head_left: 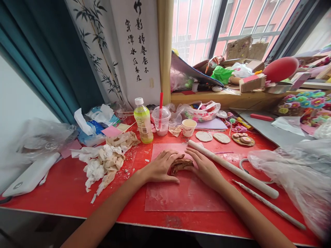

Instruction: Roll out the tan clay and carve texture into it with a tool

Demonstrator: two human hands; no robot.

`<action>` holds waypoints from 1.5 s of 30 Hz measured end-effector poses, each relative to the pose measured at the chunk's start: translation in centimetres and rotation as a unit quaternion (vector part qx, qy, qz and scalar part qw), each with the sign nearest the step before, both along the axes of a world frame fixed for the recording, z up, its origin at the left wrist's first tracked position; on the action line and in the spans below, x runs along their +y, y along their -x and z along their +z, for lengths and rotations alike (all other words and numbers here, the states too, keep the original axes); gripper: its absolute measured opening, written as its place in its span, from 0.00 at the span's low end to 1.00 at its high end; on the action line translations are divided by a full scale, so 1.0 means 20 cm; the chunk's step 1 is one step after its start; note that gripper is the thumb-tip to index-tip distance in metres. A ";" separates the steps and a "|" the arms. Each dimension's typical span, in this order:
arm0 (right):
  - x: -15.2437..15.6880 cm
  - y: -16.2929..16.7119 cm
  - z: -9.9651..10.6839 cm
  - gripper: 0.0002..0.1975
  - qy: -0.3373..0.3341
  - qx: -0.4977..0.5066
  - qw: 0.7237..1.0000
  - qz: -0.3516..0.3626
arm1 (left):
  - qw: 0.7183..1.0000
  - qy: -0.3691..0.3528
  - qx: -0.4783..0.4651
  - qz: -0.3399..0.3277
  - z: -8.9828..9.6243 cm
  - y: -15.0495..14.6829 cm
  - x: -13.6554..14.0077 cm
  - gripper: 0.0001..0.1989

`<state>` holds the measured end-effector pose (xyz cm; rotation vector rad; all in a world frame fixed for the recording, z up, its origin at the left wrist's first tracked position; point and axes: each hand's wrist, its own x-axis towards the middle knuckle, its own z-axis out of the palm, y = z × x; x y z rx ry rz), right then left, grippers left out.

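Observation:
Between my two hands, over a clear sheet [181, 199] on the red table, is a rough, dark-brown lump of clay [183, 165] with a ragged edge. My left hand [162, 166] curls around its left side, thumb in front and fingers behind. On the other side my right hand [203, 166] grips it, fingers slanting over the back. Parts of the lump are hidden by the fingers. Just beyond the hands lie two pale flat clay discs [204, 136] and a brown disc with pink pieces on it [243, 139]. A rolling pin [235, 169] runs diagonally beside my right hand.
A drink bottle [143, 120], a plastic cup with a red straw [160, 120] and a paper cup [189, 127] stand behind. Crumpled tissues [108, 163] lie left. A thin textured stick [269, 205] and plastic bags [292, 172] occupy the right. Clutter fills the windowsill [207, 97].

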<state>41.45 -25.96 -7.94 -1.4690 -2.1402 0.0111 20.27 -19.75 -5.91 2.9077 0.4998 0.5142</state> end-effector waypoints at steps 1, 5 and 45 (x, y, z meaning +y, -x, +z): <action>0.00 0.00 0.00 0.23 0.001 -0.002 1.000 0.000 | 1.000 -0.005 0.000 0.001 0.00 0.01 0.00 0.44; 0.00 0.00 0.00 0.19 0.018 -0.001 1.000 0.004 | 0.998 -0.069 0.005 -0.015 -0.01 0.00 0.01 0.33; 0.00 -0.01 -0.02 0.29 0.001 -0.044 0.999 0.023 | 0.995 0.063 -0.063 0.034 -0.05 -0.04 0.00 0.32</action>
